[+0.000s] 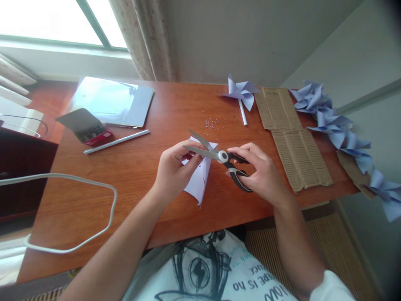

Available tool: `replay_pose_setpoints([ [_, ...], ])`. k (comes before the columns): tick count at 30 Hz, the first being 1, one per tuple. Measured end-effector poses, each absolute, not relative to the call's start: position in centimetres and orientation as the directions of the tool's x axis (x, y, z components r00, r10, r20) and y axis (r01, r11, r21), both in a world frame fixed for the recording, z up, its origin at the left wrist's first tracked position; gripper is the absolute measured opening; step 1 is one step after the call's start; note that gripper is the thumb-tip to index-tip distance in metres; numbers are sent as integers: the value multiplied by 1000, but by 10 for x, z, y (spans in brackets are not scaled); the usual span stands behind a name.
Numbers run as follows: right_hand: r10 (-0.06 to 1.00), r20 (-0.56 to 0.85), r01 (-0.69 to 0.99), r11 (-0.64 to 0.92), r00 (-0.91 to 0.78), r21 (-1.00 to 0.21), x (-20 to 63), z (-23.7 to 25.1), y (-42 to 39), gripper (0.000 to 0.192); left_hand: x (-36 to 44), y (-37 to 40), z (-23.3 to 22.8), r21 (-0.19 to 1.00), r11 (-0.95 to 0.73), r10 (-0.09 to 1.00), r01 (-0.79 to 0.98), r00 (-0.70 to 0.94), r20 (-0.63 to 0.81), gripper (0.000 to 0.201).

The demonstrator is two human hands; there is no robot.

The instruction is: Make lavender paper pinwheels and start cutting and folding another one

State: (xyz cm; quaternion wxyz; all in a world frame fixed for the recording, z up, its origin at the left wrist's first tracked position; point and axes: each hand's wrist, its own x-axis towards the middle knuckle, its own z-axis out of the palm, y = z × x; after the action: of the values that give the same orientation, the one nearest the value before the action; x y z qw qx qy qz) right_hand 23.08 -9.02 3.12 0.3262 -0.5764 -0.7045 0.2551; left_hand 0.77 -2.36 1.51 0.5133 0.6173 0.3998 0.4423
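Note:
My left hand (179,163) pinches a folded piece of pale paper (199,177) above the table, near its middle. In my right hand (258,169) is a pair of scissors (223,156) with black and white handles, thumb and fingers at the loops. The scissors' blades are spread and point left, one passing close to my left fingertips and the paper's upper part. Whether the blades touch the paper I cannot tell. Small dark marks show on the paper.
A paper pinwheel (241,90) on a white stick lies at the back, beside corrugated cardboard (300,156). More pinwheels (333,123) line the right edge. Tiny bits (213,123) are scattered centrally. A red box (95,133), rolled paper stick (117,142), sheet pack (140,104) and white cable (114,205) are left.

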Motion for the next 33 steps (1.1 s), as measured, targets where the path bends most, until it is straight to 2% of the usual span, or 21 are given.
replay_pose_setpoints([
  [14,983,143,620,182,-112,-763,230,30,-88,43,6,-22,9,981,-188,944,49,285,166,9],
  [21,995,94,552,101,-41,-828,229,25,-89,43,8,-22,10,988,-156,947,21,288,143,13],
  [23,997,69,480,50,22,-876,230,22,-89,44,8,-22,9,991,-134,955,19,270,124,16],
  [26,993,-42,257,-70,112,-964,233,20,-86,49,8,-21,7,991,-130,964,33,237,118,17],
  [29,979,-203,52,-205,34,-977,237,21,-78,47,9,-21,6,981,-175,965,85,212,154,14],
  [33,962,-256,-81,-264,-90,-961,242,18,-66,39,9,-21,6,955,-246,956,165,203,212,9],
])
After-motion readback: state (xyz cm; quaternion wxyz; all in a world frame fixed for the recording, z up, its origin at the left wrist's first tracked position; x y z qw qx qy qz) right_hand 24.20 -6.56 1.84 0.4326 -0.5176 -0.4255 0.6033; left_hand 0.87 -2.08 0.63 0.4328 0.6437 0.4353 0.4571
